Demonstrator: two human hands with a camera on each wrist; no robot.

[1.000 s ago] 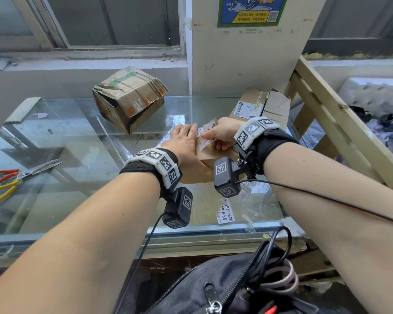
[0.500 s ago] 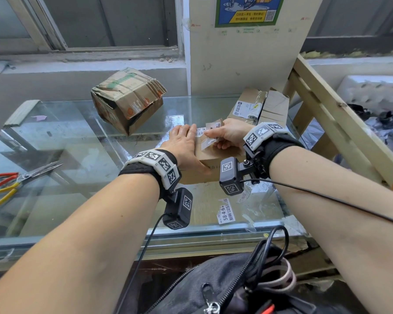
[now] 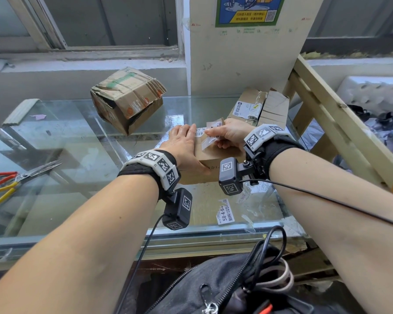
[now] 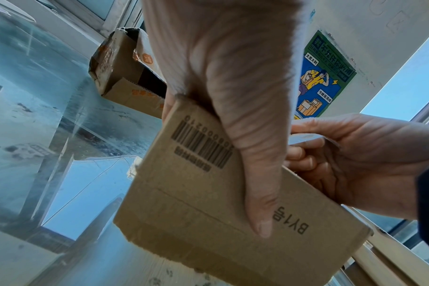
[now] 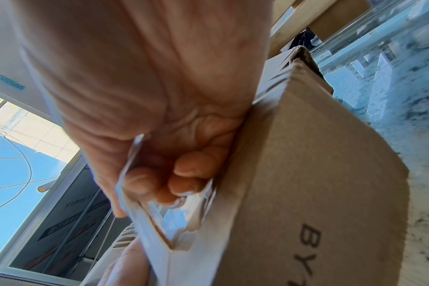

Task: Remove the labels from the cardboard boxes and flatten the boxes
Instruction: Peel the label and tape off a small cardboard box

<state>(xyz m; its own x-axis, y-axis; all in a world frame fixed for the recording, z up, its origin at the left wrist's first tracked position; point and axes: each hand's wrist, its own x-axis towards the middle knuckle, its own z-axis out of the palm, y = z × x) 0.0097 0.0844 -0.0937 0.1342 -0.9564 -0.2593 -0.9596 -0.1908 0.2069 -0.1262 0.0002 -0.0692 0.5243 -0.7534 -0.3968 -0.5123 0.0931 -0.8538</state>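
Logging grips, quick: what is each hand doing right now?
Left hand: holds the box, thumb down its near side.
Right hand: pinches the half-peeled label.

Black wristbands with white, apparently coded, tags
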